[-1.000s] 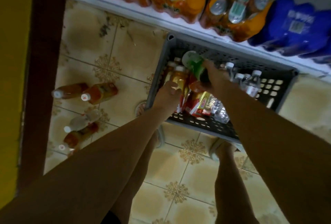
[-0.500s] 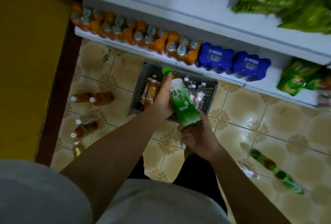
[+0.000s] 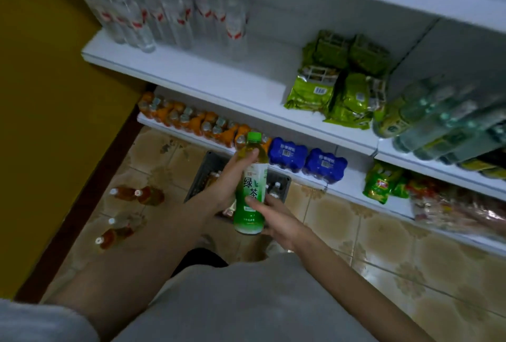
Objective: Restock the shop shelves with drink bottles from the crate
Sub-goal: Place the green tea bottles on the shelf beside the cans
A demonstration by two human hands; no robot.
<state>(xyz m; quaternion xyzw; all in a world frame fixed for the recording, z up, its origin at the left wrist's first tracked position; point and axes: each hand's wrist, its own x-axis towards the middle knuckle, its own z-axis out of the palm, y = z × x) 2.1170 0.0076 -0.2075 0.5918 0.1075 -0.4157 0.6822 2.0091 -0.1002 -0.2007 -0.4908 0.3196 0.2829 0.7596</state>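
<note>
Gripping the green tea bottle (image 3: 251,185) upright, left hand (image 3: 221,188) fingers wrap its neck, right hand (image 3: 276,218) fingers pinch its base.

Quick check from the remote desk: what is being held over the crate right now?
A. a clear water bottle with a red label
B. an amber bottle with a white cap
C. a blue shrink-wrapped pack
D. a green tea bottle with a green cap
D: both the left hand and the right hand hold the green tea bottle, cap up, above the grey crate.
</note>
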